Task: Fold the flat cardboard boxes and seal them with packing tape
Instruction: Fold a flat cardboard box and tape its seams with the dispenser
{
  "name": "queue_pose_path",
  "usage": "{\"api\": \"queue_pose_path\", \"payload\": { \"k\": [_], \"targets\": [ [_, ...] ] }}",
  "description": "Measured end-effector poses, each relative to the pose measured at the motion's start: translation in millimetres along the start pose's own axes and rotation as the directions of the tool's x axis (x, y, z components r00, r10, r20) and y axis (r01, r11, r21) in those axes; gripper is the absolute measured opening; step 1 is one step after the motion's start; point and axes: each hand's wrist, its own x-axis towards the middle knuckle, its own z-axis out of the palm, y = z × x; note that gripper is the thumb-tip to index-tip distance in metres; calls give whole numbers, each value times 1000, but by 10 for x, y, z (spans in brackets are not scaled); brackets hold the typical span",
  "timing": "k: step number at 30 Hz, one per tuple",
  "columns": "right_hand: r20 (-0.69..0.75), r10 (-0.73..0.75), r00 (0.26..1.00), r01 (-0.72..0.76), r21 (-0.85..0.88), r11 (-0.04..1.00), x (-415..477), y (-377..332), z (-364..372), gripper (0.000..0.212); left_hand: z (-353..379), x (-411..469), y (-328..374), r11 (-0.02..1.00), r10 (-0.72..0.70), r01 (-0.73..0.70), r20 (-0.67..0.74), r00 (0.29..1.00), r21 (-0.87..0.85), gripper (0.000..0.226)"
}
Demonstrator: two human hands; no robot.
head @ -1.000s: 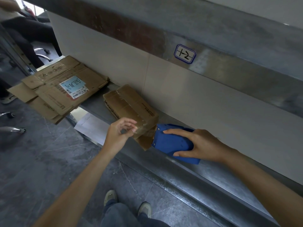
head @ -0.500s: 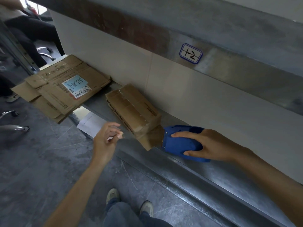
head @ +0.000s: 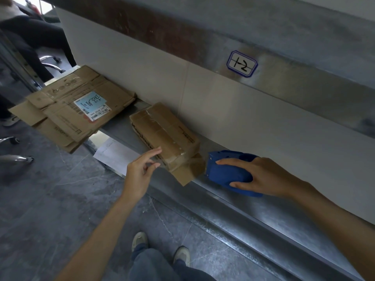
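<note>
A small folded cardboard box (head: 164,134) lies on the metal ledge (head: 233,201), with clear tape along its top. Its near end flap (head: 188,171) sticks out open, and a strip of clear tape runs from it to the blue tape dispenser (head: 227,169). My right hand (head: 265,177) grips the dispenser, just right of the flap. My left hand (head: 142,171) hovers at the box's near left corner, with the fingers loosely spread, the index finger close to the box side, and nothing held. A stack of flat cardboard boxes (head: 75,110) with a blue label lies further left on the ledge.
A white sheet of paper (head: 115,157) hangs over the ledge edge below the box. A wall tag reading "1-2" (head: 242,63) is above the ledge. A seated person (head: 30,37) and chair legs (head: 18,159) are at the far left. My shoes (head: 140,240) stand on the grey floor.
My left hand let go of the box end, drew back toward me, then came back up to the box's corner. The dispenser in my right hand moved slightly right of the flap.
</note>
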Motion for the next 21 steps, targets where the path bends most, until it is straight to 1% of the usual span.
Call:
{"api": "queue_pose_path", "payload": {
  "k": [3, 6, 8, 11, 13, 16, 20, 21],
  "targets": [
    [1, 16, 1000, -16, 4, 1000, 17, 30, 33, 65, 21, 36, -48, 999, 35, -35, 7, 999, 23, 40],
    [8, 32, 999, -32, 2, 999, 29, 20, 43, 65, 74, 58, -109, 990, 123, -122, -10, 992, 72, 40],
    [9, 43, 999, -43, -17, 999, 44, 6, 42, 65, 121, 72, -159, 981, 172, -168, -43, 984, 99, 39],
    [23, 66, 998, -65, -37, 997, 56, 1, 63, 64, 214, 101, -233, 974, 200, -183, -135, 970, 132, 40],
    [31, 90, 995, -89, -28, 996, 42, 17, 100, 65, 268, 112, -271, 970, 212, -189, -155, 965, 150, 38],
    [14, 112, 994, -112, -28, 993, 39, 62, 135, 66, 269, 164, -302, 960, 239, -217, -115, 964, 175, 32],
    [5, 113, 994, -112, -77, 991, 84, 13, 69, 65, 107, 231, -321, 905, 316, -291, -32, 948, 311, 38],
    [3, 113, 994, -112, -93, 989, 94, 0, 43, 65, 62, 264, -337, 896, 330, -312, -4, 944, 316, 39]
  ]
}}
